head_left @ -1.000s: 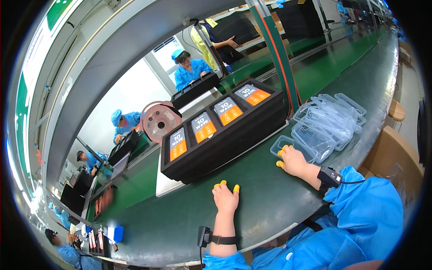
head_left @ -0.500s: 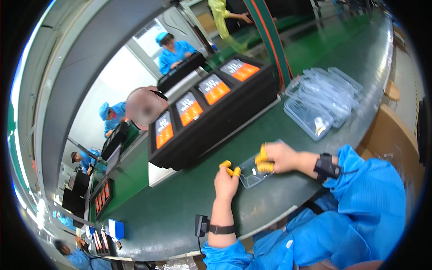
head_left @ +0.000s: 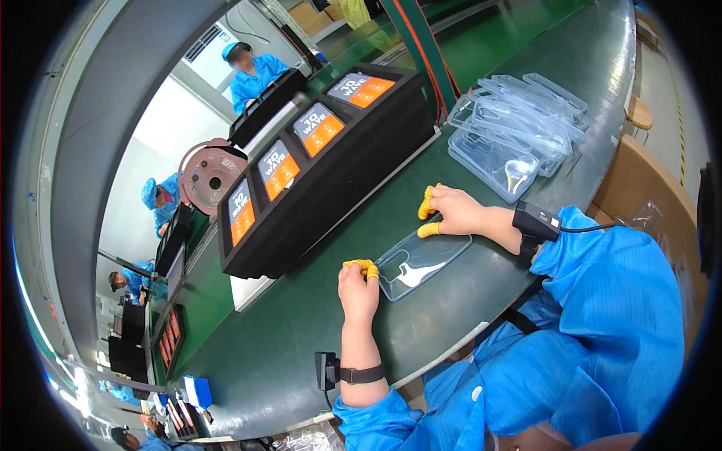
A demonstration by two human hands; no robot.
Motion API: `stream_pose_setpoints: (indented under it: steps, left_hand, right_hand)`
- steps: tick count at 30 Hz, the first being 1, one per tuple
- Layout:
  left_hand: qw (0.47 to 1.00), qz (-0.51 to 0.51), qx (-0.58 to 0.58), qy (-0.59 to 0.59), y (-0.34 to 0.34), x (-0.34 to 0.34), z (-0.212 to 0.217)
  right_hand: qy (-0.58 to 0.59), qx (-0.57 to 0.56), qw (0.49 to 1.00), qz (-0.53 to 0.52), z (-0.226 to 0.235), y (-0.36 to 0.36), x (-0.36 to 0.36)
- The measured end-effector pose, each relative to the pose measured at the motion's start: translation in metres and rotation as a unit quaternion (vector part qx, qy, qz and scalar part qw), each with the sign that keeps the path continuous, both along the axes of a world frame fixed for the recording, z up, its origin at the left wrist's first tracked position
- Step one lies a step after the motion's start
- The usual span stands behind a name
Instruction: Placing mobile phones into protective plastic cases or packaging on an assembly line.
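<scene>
A clear plastic blister tray (head_left: pixel 397 285) with a moulded recess lies on the green bench in front of me. At its left corner, my left hand (head_left: pixel 358 292) has its yellow-covered thumb and fingers closed on the edge. Over the tray's far edge is my right hand (head_left: pixel 459 213), thumb and fingers apart, with nothing visible between them. Its fingertips also wear yellow covers. Farther to the right, a pile of similar clear trays (head_left: pixel 519 131) lies loosely stacked.
Beyond my hands stands a long black foam holder (head_left: pixel 331 203) with several grey-and-orange packages (head_left: pixel 321 128). Behind it is a pinkish round fan (head_left: pixel 213 180). A green post (head_left: pixel 421 56) rises beside the holder. A cardboard box (head_left: pixel 654 203) stands at right. Several blue-clad co-workers (head_left: pixel 259 75) sit along the line.
My right hand has lifted from the tray toward its far side, and its fingers have spread. The left hand stays at the tray's left corner. The whole view has shifted slightly.
</scene>
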State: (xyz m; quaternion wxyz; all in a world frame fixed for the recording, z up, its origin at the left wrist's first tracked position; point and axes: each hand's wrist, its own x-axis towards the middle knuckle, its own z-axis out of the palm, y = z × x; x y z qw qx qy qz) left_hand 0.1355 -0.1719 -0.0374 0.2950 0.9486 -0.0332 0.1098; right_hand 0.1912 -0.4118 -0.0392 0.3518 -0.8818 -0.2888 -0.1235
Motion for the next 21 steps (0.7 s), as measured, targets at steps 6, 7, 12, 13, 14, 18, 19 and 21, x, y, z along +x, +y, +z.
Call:
stream_pose_setpoints:
  steps: [6, 7, 12, 13, 14, 18, 19, 21]
  left_hand:
    - [0.993, -0.008, 0.015, -0.116, -0.021, -0.005, 0.005]
    - [0.99, -0.038, 0.051, -0.124, -0.025, -0.007, 0.004]
    - [0.98, -0.001, 0.133, -0.146, -0.035, -0.008, 0.007]
    - [0.971, 0.006, 0.164, -0.174, -0.037, -0.009, 0.008]
    - [0.967, 0.002, 0.17, -0.19, -0.041, -0.006, 0.006]
    - [0.993, 0.019, 0.098, -0.063, -0.029, -0.007, 0.003]
    - [0.998, 0.012, 0.065, -0.025, -0.03, -0.009, 0.006]
    - [1.0, -0.008, 0.011, 0.027, -0.031, -0.011, 0.012]
  right_hand:
    - [-0.069, -0.019, 0.997, 0.027, -0.006, 0.018, -0.004]
    - [-0.096, -0.022, 0.995, 0.019, -0.005, 0.022, -0.007]
    - [-0.163, -0.025, 0.986, -0.002, 0.004, 0.028, -0.015]
    - [-0.166, -0.024, 0.986, -0.001, 0.005, 0.029, -0.018]
    - [-0.172, -0.026, 0.985, -0.002, 0.007, 0.024, -0.02]
    - [-0.101, -0.031, 0.994, 0.019, 0.007, 0.023, -0.023]
    - [-0.11, -0.028, 0.993, 0.028, 0.006, 0.022, -0.025]
    - [-0.098, 0.014, 0.994, 0.042, 0.006, 0.018, -0.027]
